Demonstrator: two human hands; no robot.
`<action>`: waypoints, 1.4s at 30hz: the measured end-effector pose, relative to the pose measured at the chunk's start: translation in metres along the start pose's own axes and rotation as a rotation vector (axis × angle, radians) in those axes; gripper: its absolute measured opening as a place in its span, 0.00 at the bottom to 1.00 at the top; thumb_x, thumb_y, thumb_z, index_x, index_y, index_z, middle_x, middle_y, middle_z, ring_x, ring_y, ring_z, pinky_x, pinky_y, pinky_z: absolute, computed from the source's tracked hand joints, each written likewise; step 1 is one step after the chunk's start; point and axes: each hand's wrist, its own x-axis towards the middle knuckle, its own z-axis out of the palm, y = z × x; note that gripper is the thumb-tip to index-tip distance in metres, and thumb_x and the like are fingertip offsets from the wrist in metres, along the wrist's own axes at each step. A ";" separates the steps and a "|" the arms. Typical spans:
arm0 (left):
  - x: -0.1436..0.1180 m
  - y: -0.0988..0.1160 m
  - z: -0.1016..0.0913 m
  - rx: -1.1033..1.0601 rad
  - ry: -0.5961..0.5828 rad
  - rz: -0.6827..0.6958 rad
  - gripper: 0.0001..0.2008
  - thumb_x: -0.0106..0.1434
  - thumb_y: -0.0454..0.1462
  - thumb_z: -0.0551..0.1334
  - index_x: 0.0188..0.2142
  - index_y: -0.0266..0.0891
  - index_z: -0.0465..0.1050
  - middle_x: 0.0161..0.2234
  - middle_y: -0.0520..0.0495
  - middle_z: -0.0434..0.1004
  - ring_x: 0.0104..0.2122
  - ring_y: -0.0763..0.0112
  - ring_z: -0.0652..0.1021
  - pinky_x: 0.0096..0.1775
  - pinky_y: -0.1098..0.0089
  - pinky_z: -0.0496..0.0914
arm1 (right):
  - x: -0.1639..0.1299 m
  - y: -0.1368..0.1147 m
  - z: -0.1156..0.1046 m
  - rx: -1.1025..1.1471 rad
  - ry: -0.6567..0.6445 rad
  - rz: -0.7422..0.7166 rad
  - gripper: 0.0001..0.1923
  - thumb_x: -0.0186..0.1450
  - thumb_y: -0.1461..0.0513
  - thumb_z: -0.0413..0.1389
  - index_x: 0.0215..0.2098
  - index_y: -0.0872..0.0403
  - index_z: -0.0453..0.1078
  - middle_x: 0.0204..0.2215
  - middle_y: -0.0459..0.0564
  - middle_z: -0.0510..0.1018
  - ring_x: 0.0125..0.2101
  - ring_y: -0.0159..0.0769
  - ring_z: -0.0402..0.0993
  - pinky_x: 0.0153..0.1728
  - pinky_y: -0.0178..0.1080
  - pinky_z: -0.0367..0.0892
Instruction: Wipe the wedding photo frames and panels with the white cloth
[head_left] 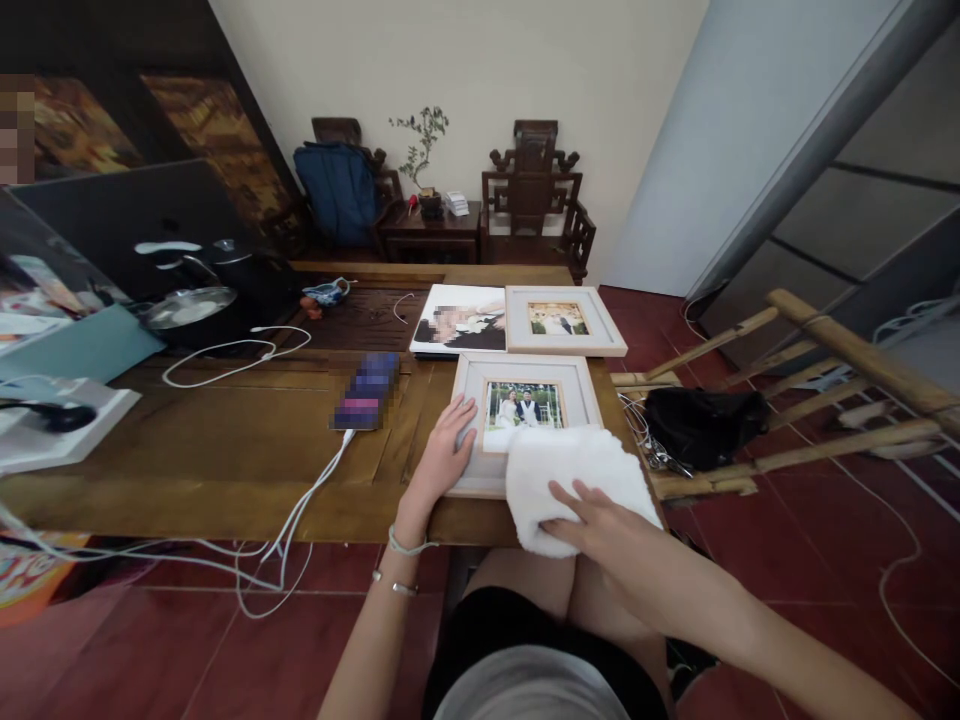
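Observation:
A picture frame [585,385] with a pale wooden rim and wide white mat lies face up near the table's front edge. Its photo [525,405] shows two people outdoors. My left hand [448,450] rests on the frame's left side, fingers stretched out over the rim. In my right hand [592,520] is a thick white cloth [600,465], pressed under spread fingers; part of the grip is hidden in its folds. The cloth covers the frame's lower right corner and hangs past the table edge.
Behind lie another framed photo [604,315] and a white-bordered photo print [450,300]. A phone [367,390] with a white cable sits left on the wooden table [225,440]. Farther left are a pot [191,305] and a power strip [97,430]. A bamboo rack [840,450] holds a black bag [701,425].

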 end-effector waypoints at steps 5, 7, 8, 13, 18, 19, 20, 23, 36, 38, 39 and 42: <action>0.000 -0.001 -0.001 0.007 -0.032 0.007 0.19 0.65 0.35 0.53 0.54 0.36 0.67 0.57 0.39 0.66 0.62 0.61 0.59 0.60 0.53 0.57 | 0.047 0.030 0.015 0.008 0.060 0.125 0.43 0.49 0.79 0.44 0.61 0.50 0.58 0.64 0.58 0.53 0.63 0.55 0.44 0.57 0.60 0.52; 0.000 -0.002 -0.002 0.006 -0.046 0.005 0.19 0.65 0.35 0.53 0.55 0.35 0.66 0.57 0.39 0.66 0.62 0.61 0.59 0.60 0.52 0.56 | 0.077 0.060 0.017 -0.077 0.169 0.202 0.42 0.49 0.81 0.43 0.59 0.52 0.60 0.64 0.59 0.51 0.63 0.55 0.40 0.58 0.63 0.45; 0.000 -0.002 -0.002 0.006 -0.050 0.005 0.19 0.65 0.35 0.53 0.55 0.35 0.66 0.57 0.39 0.66 0.62 0.61 0.59 0.60 0.52 0.56 | 0.092 0.076 0.017 -0.125 0.211 0.209 0.42 0.49 0.81 0.42 0.59 0.53 0.61 0.65 0.58 0.50 0.64 0.55 0.38 0.58 0.64 0.42; 0.000 -0.001 -0.004 0.000 -0.051 0.012 0.19 0.65 0.35 0.53 0.55 0.38 0.66 0.58 0.40 0.66 0.62 0.62 0.59 0.60 0.52 0.56 | 0.141 0.136 0.003 -0.258 0.342 0.243 0.40 0.51 0.80 0.44 0.60 0.52 0.60 0.66 0.55 0.47 0.64 0.57 0.36 0.57 0.67 0.40; 0.000 -0.002 -0.003 -0.011 -0.039 0.013 0.18 0.65 0.35 0.53 0.54 0.37 0.67 0.57 0.40 0.66 0.62 0.62 0.59 0.60 0.51 0.56 | 0.134 0.126 0.007 -0.290 0.301 0.204 0.36 0.54 0.79 0.44 0.58 0.51 0.62 0.64 0.53 0.53 0.63 0.57 0.41 0.57 0.65 0.43; 0.000 -0.002 -0.002 -0.016 -0.037 0.012 0.18 0.65 0.35 0.53 0.54 0.37 0.67 0.57 0.40 0.66 0.62 0.61 0.59 0.60 0.51 0.56 | 0.126 0.116 0.009 -0.285 0.276 0.184 0.35 0.54 0.79 0.43 0.57 0.52 0.64 0.64 0.54 0.54 0.63 0.57 0.41 0.57 0.65 0.44; 0.000 -0.002 -0.002 -0.019 -0.034 0.013 0.18 0.65 0.35 0.53 0.54 0.37 0.67 0.57 0.40 0.67 0.62 0.61 0.59 0.60 0.51 0.56 | 0.116 0.105 0.011 -0.272 0.246 0.167 0.34 0.55 0.79 0.43 0.56 0.52 0.65 0.63 0.55 0.55 0.63 0.57 0.42 0.57 0.65 0.44; 0.001 -0.001 -0.001 -0.024 -0.022 0.011 0.18 0.65 0.35 0.53 0.54 0.38 0.67 0.56 0.40 0.67 0.61 0.61 0.60 0.60 0.50 0.57 | 0.076 0.066 0.013 -0.177 0.132 0.107 0.34 0.54 0.79 0.44 0.55 0.52 0.66 0.63 0.55 0.56 0.63 0.58 0.44 0.56 0.66 0.45; 0.001 -0.002 -0.003 -0.010 -0.030 0.018 0.18 0.65 0.35 0.53 0.53 0.36 0.67 0.57 0.40 0.67 0.61 0.62 0.60 0.60 0.52 0.57 | 0.059 0.040 0.018 -0.062 0.084 0.024 0.39 0.52 0.78 0.45 0.58 0.47 0.62 0.64 0.48 0.53 0.63 0.55 0.43 0.57 0.62 0.49; 0.001 -0.003 -0.003 -0.019 -0.023 0.019 0.18 0.65 0.35 0.54 0.53 0.36 0.68 0.56 0.39 0.67 0.61 0.61 0.60 0.60 0.52 0.57 | 0.082 0.069 0.015 -0.127 0.186 0.067 0.36 0.53 0.78 0.46 0.56 0.48 0.64 0.63 0.48 0.55 0.63 0.52 0.43 0.59 0.60 0.46; 0.001 -0.003 -0.003 -0.022 -0.020 0.018 0.17 0.65 0.35 0.54 0.53 0.37 0.68 0.56 0.39 0.68 0.61 0.61 0.60 0.60 0.52 0.57 | 0.093 0.083 0.013 -0.161 0.226 0.103 0.35 0.53 0.78 0.46 0.55 0.49 0.65 0.63 0.48 0.57 0.63 0.52 0.44 0.59 0.60 0.46; 0.001 -0.002 -0.002 -0.026 -0.013 0.014 0.17 0.64 0.35 0.54 0.52 0.39 0.69 0.56 0.41 0.68 0.61 0.61 0.61 0.60 0.51 0.57 | 0.116 0.114 0.009 -0.247 0.319 0.171 0.34 0.54 0.78 0.46 0.55 0.50 0.65 0.63 0.49 0.57 0.63 0.53 0.44 0.59 0.60 0.45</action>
